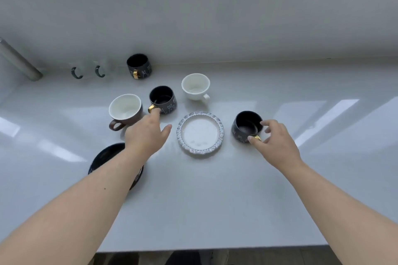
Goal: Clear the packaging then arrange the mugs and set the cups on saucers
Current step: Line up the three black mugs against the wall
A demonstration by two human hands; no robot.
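Observation:
Three black mugs with gold handles stand on the white counter (pixel 215 200): one at the back (pixel 139 65), one in the middle (pixel 162 98), one at the right (pixel 246 127). My left hand (pixel 146 135) is spread, a fingertip touching the middle mug's handle. My right hand (pixel 275 142) pinches the right mug's handle, with fingers on its rim. A white cup (pixel 195 86), a brown mug (pixel 125 108) with a white inside and a frilled pale saucer (pixel 200 148) stand between them. My left forearm covers part of a black saucer (pixel 106 156).
Two clear glass mugs with dark handles (pixel 76 72) (pixel 100 71) stand by the back wall at the left. A grey metal pole (pixel 18 60) slants down at the far left. The counter's front edge (pixel 215 247) runs close to my body.

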